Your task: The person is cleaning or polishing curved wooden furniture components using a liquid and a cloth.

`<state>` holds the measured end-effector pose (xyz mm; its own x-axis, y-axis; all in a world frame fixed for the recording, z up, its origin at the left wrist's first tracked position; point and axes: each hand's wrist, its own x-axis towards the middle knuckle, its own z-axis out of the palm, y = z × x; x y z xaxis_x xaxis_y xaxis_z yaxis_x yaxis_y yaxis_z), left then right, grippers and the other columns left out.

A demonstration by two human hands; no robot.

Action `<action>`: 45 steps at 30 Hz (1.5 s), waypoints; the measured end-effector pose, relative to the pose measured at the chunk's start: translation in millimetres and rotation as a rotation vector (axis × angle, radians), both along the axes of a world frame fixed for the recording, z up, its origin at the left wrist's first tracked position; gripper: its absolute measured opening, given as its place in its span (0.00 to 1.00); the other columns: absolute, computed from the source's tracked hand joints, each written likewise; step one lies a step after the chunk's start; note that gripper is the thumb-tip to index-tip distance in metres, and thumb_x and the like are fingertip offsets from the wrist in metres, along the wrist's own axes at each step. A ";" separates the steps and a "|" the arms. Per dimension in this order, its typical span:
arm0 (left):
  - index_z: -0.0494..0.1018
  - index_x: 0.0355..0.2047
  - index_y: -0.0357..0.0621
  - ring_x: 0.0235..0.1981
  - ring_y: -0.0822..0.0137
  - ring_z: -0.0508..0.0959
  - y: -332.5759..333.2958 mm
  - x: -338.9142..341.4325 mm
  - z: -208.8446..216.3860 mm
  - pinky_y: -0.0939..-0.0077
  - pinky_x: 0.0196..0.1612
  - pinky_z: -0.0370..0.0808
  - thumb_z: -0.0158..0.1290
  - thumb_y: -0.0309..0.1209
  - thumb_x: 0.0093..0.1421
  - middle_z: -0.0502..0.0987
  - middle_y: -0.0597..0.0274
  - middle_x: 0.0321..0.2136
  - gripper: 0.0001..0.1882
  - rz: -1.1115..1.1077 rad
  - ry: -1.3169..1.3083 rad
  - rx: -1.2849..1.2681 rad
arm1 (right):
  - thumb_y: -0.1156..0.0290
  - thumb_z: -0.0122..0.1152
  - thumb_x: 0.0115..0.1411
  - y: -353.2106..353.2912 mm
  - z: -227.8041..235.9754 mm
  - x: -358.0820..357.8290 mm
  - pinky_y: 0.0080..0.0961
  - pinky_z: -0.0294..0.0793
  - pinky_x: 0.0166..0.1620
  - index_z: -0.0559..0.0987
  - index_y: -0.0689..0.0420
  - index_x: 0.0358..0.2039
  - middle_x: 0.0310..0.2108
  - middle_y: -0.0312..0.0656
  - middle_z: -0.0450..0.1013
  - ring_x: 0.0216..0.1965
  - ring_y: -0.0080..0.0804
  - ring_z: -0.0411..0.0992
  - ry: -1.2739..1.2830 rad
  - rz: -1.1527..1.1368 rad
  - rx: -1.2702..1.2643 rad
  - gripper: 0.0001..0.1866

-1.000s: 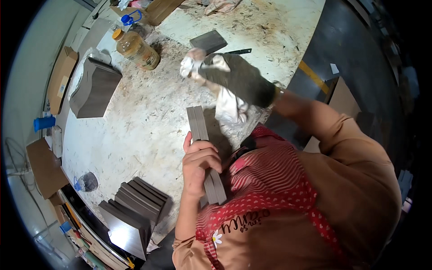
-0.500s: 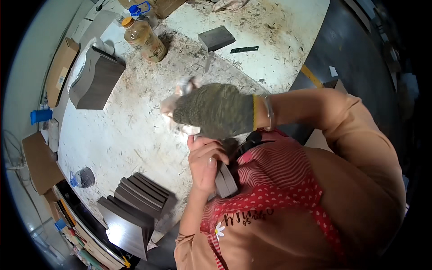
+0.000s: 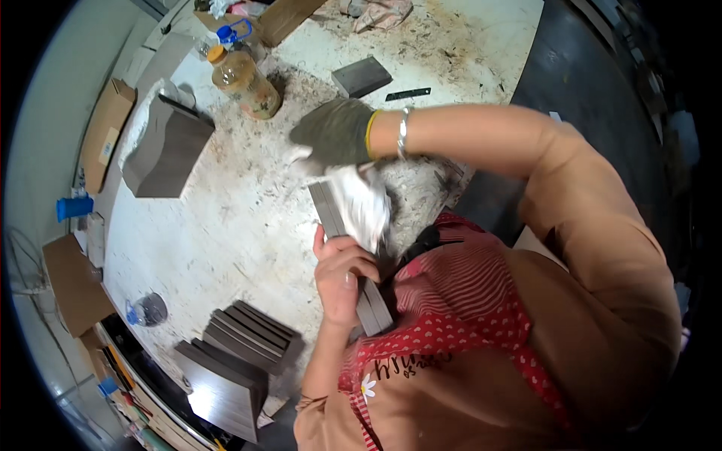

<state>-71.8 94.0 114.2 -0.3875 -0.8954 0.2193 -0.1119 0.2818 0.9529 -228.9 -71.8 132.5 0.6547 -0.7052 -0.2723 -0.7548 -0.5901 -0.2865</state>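
My bare left hand [image 3: 342, 278] wraps round two narrow grey-brown boards [image 3: 374, 310] pressed face to face, close to my apron. Their far end sticks out beyond my fingers over the table. My right hand [image 3: 335, 137], in a dark green knit glove with a yellow cuff, is closed on a white cloth [image 3: 361, 204]. The cloth hangs down from the glove and lies along the right side of the boards. Motion blurs the gloved fingertips, and the cloth covers part of the boards.
Stacks of grey-brown boards [image 3: 252, 334] stand at the near left, and a curved stack [image 3: 167, 150] at the far left. Bottles [image 3: 246, 84], a grey block [image 3: 362, 77] and a black blade-like strip [image 3: 408, 95] lie farther back. A small clear bottle [image 3: 147, 310] is at the left edge.
My right hand has moved away from my left hand, toward the far side, uncovering the boards' far end and more of the cloth. My left hand keeps its grip.
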 end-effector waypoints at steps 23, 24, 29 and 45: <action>0.71 0.11 0.42 0.36 0.60 0.70 0.8 5.0 3.0 0.63 0.59 0.45 0.29 0.48 0.59 0.73 0.60 0.19 0.31 0.035 -0.045 -0.028 | 0.54 0.55 0.54 57.6 -13.3 28.7 0.34 0.70 0.46 0.69 0.56 0.49 0.45 0.47 0.69 0.46 0.42 0.70 -0.633 0.182 -0.301 0.26; 0.70 0.11 0.42 0.36 0.60 0.70 -2.0 4.9 3.4 0.63 0.59 0.44 0.29 0.49 0.59 0.73 0.60 0.19 0.31 0.034 -0.049 -0.034 | 0.54 0.55 0.54 54.6 -11.1 30.6 0.34 0.70 0.46 0.69 0.56 0.49 0.45 0.47 0.69 0.46 0.42 0.70 -0.635 0.182 -0.302 0.26; 0.70 0.11 0.42 0.36 0.63 0.71 -0.8 12.8 -9.6 0.62 0.62 0.41 0.29 0.48 0.59 0.73 0.62 0.19 0.31 0.006 -0.010 -0.005 | 0.62 0.53 0.52 -4.1 -25.7 16.5 0.34 0.71 0.43 0.72 0.62 0.44 0.42 0.52 0.71 0.39 0.47 0.72 -0.425 -0.075 0.168 0.21; 0.69 0.11 0.43 0.35 0.65 0.72 4.7 13.0 -8.1 0.61 0.63 0.40 0.29 0.50 0.62 0.73 0.65 0.18 0.33 0.020 -0.042 -0.034 | 0.63 0.57 0.54 2.2 -31.8 8.4 0.29 0.73 0.37 0.72 0.54 0.47 0.46 0.50 0.69 0.36 0.38 0.74 -0.822 -0.320 1.003 0.20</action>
<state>-58.8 98.7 106.1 -0.3790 -0.8955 0.2333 -0.1580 0.3111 0.9372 -220.5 -69.6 100.7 0.7217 -0.5859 -0.3686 -0.2197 0.3110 -0.9247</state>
